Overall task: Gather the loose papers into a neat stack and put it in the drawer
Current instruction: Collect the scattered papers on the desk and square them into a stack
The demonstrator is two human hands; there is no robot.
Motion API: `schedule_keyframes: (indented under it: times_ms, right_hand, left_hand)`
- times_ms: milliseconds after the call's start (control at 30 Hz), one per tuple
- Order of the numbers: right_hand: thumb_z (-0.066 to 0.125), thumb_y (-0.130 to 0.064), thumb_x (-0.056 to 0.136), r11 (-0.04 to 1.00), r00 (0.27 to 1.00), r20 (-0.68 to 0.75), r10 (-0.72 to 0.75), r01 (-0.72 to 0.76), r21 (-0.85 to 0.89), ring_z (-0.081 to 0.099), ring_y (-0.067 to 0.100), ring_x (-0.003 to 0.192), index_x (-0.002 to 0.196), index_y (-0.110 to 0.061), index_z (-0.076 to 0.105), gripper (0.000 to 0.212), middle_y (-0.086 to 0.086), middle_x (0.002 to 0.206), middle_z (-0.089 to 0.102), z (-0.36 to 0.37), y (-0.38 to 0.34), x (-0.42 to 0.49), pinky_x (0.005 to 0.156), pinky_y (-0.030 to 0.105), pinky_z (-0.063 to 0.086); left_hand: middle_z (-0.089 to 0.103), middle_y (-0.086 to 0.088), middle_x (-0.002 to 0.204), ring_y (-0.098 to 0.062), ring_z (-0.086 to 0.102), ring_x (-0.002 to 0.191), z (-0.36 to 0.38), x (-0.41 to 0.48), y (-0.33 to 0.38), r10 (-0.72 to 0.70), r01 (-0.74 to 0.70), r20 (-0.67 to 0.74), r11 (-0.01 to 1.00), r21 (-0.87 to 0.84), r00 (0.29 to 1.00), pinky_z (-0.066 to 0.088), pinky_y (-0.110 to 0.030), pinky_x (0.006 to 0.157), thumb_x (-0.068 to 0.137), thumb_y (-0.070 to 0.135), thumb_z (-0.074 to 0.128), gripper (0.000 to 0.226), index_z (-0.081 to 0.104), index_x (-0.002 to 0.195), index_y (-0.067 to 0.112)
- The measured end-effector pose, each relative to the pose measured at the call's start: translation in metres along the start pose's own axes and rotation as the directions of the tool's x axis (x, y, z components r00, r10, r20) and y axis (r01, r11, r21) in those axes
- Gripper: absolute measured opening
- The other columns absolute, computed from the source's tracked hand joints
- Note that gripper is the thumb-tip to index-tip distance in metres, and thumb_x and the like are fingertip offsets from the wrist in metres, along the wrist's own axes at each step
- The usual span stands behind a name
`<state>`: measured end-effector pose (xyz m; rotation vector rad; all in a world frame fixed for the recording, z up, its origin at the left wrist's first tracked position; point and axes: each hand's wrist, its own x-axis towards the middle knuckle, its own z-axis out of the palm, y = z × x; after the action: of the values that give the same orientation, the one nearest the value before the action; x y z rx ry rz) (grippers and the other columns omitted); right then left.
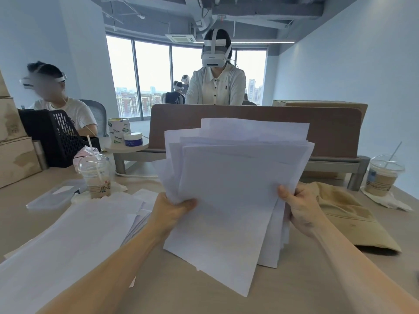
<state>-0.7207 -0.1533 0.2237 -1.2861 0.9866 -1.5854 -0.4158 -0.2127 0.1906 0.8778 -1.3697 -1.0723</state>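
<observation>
White paper stack (229,189), edges uneven, tilted upright over bench (294,286). Left hand (172,214) grips its left edge, right hand (299,211) its right, thumbs in front. More sheets (74,234) flat on bench, left. Plastic cup (96,177) beyond holds milky drink.

Pale walls (353,53), bright windows (152,71), brown desk divider (328,128)

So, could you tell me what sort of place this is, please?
Probably a shared high-rise office: a brown fabric desk divider, a black perforated plastic file tray, and tall glass windows overlooking city towers.
</observation>
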Motion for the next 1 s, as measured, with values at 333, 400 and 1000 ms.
schedule_keyframes:
  times_ms: [333, 400, 1000]
  right_hand:
    - [0.068, -0.019, 0.088, 0.979, 0.977, -0.127, 0.172, -0.184, -0.088, 0.072, 0.028, 0.08, 0.095, 0.002, 0.072, 0.023, 0.013, 0.092, 0.077, -0.008, -0.019, 0.013, 0.069, 0.037, 0.061]
    - [0.066, -0.013, 0.092, 0.946, 0.954, -0.157, 0.255, -0.279, -0.162, 0.071, 0.026, 0.079, 0.095, 0.003, 0.072, 0.018, 0.015, 0.094, 0.075, -0.014, -0.01, 0.011, 0.066, 0.033, 0.059]
    - [0.071, -0.031, 0.088, 0.716, 0.849, -0.154, 0.505, -0.512, -0.474, 0.066, 0.02, 0.087, 0.099, -0.021, 0.066, 0.015, -0.001, 0.095, 0.071, 0.001, 0.067, -0.01, 0.07, 0.03, 0.051]
  left_hand:
    - [0.076, -0.017, 0.097, -0.037, 0.071, 0.087, -0.018, 0.027, 0.03, -0.385, 0.389, 0.059, 0.918, -0.081, 0.921, 0.056, -0.053, 0.082, 0.081, 0.01, 0.076, 0.026, 0.069, 0.105, 0.006]
    - [0.076, -0.02, 0.1, -0.038, 0.071, 0.091, -0.026, 0.029, 0.02, -0.516, 0.517, 0.075, 0.856, -0.008, 0.854, 0.054, -0.056, 0.086, 0.085, 0.009, 0.071, 0.021, 0.07, 0.106, 0.005]
    - [0.073, -0.005, 0.11, -0.023, 0.071, 0.095, 0.006, 0.006, -0.042, -0.546, 0.485, 0.294, 0.836, 0.258, 0.784, 0.057, -0.031, 0.069, 0.086, -0.003, 0.068, 0.044, 0.058, 0.121, 0.021]
